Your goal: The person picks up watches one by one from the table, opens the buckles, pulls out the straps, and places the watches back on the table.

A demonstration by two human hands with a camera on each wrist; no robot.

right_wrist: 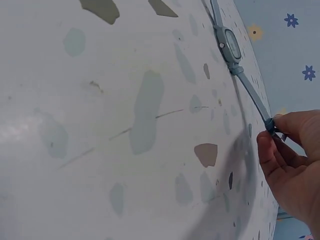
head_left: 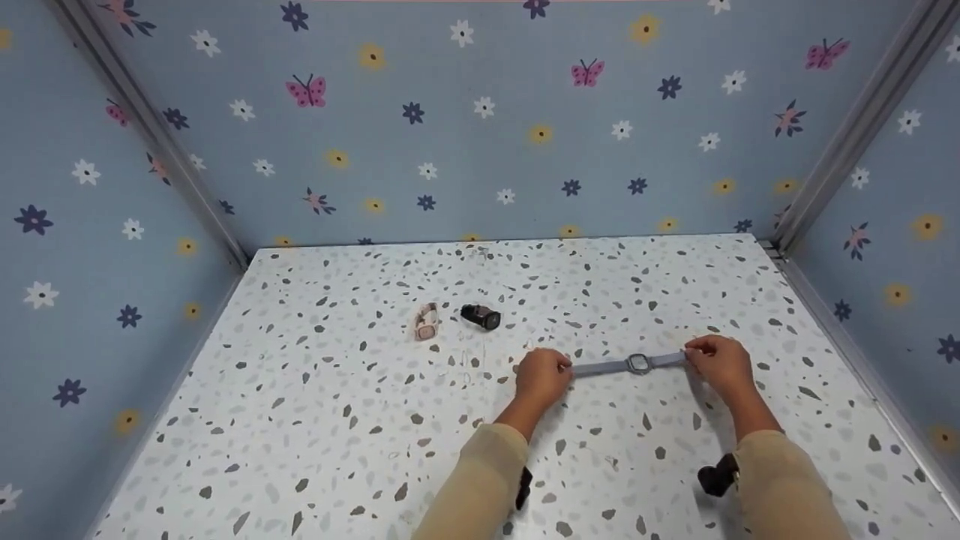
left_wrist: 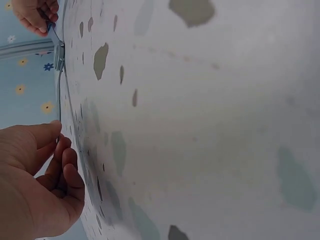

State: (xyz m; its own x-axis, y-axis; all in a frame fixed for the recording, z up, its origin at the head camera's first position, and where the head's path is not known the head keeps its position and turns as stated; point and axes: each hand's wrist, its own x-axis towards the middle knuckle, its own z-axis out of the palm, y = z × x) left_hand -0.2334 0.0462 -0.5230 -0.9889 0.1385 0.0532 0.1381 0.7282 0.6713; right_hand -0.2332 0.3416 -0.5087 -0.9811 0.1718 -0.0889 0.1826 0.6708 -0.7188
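A wristwatch (head_left: 638, 364) with a pale grey-blue strap is stretched out straight between the two hands, its case near the middle. My left hand (head_left: 543, 377) pinches one strap end between thumb and fingertips. At the other end, where the buckle sits, my right hand (head_left: 721, 368) pinches the strap. The right wrist view shows the watch (right_wrist: 230, 46) side-on, its strap running down to the right hand (right_wrist: 295, 160). In the left wrist view, the thin strap edge rises from the left hand (left_wrist: 45, 185) towards the case.
Beyond the left hand lie a pink watch (head_left: 426, 331) and a black watch (head_left: 481, 316), side by side on the speckled white tabletop (head_left: 322, 420). Flower-patterned panels (head_left: 480, 150) wall in the back and both sides, with metal posts (head_left: 855, 135) at the corners.
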